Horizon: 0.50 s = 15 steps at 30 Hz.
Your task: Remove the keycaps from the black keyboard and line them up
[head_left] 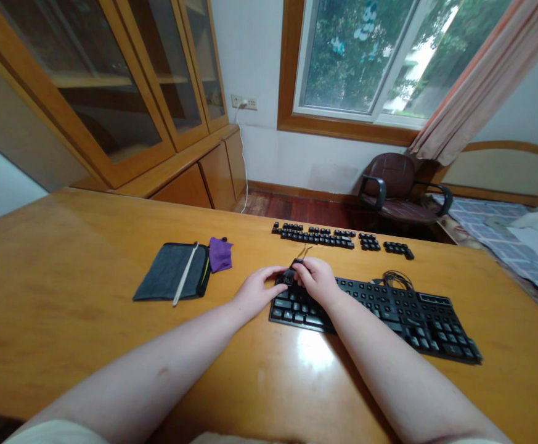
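A black keyboard point(389, 308) lies on the wooden desk, many of its upper keys taken off and its lower rows still capped. Over its upper left corner, my right hand point(317, 279) pinches a small black keycap puller point(289, 276) with two thin wires sticking out away from me. My left hand point(260, 288) closes its thumb and fingers around the puller's near end. Whether a keycap is also between the fingers cannot be made out. Beyond the hands, loose black keycaps point(317, 238) lie in rows, set out in groups.
Left of the hands lie a dark grey zip pouch point(160, 274), a pale stick point(185, 274) across it, and a purple cloth point(221, 254). A coiled black cable point(397, 280) sits behind the keyboard. Past the desk stand an office chair point(391, 185) and a glass-door cabinet point(167, 151).
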Motion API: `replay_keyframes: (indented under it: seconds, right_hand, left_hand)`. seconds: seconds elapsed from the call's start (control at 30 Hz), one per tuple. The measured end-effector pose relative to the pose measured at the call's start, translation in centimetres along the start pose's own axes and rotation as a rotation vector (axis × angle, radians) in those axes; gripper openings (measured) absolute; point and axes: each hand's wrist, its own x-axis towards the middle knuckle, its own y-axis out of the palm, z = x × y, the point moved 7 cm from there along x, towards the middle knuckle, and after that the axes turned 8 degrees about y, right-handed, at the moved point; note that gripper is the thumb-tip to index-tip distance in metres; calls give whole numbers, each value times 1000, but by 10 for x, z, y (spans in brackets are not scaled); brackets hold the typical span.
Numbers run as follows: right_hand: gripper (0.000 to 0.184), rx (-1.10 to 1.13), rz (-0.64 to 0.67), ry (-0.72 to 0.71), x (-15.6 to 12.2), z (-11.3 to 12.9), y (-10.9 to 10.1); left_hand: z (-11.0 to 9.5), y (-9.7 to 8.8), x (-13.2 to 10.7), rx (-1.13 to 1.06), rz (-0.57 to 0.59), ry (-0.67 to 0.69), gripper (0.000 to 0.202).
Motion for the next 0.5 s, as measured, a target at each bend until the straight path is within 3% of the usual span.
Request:
replay_keyframes:
  seconds: [0.27, 0.5]
  right_hand:
    - [34, 271, 39, 131, -1, -9, 5]
    - [38, 757, 60, 384, 1, -28, 17]
  left_hand:
    - [-7, -3, 0, -18, -32, -55, 25]
    - [-9, 1, -3, -159, 7, -38, 21]
